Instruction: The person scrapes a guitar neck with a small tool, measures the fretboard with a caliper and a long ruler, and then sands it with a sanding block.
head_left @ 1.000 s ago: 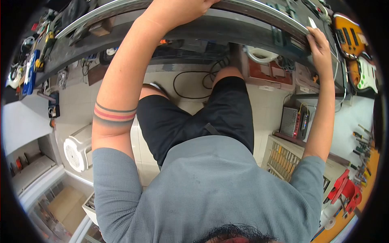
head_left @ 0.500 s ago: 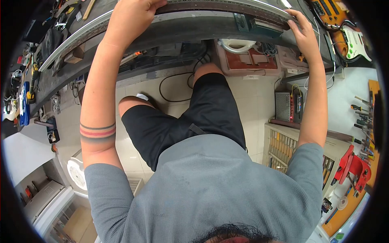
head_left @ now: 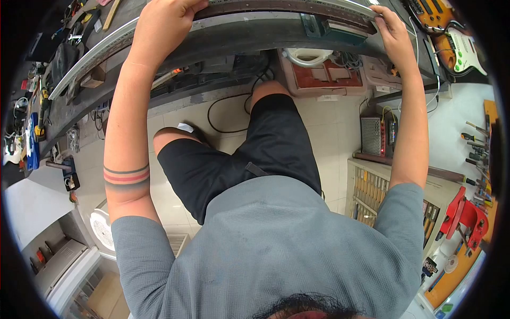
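Observation:
A long rail (head_left: 98,57), silver along its edge, curves across the bench top in the wide view. A dark brown strip (head_left: 297,7) runs along its middle and right part. My left hand (head_left: 164,26) is closed at the strip's left part, its fingertips partly cut off by the top edge. At the right end, my right hand (head_left: 394,33) grips the strip between thumb and fingers. Below the strip near that hand is a dark green block (head_left: 345,33). A brown wooden block (head_left: 94,78) stands under the rail at the left.
Tools crowd the bench's left side, including a yellow and black drill (head_left: 40,127). An electric guitar (head_left: 459,53) lies at the right. Below the bench are a red-brown case (head_left: 324,80) and a black cable (head_left: 212,119). A red clamp (head_left: 459,215) is at lower right.
The view has shifted slightly, so the bench and both hands sit a little higher and further left. Both hands keep their places on the strip.

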Action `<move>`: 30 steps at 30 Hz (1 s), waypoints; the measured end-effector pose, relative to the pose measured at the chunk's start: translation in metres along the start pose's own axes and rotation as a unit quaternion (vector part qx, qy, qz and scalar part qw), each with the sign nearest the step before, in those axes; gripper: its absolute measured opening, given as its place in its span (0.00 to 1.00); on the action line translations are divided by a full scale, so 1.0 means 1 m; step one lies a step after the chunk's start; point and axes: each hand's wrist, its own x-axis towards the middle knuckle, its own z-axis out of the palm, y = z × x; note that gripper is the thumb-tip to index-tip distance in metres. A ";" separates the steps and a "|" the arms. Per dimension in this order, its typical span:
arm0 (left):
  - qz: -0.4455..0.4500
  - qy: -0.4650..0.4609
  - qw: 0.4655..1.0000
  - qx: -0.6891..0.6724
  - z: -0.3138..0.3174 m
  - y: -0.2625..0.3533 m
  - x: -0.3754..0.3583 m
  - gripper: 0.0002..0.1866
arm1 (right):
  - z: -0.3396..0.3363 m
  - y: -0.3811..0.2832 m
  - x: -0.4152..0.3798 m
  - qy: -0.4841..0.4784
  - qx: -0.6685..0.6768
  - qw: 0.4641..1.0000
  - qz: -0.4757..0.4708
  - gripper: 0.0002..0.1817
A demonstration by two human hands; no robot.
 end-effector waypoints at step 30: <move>0.037 0.031 0.999 -0.012 0.007 -0.015 -0.003 0.14 | 0.099 -0.233 0.106 -0.041 0.069 0.987 -0.139 0.12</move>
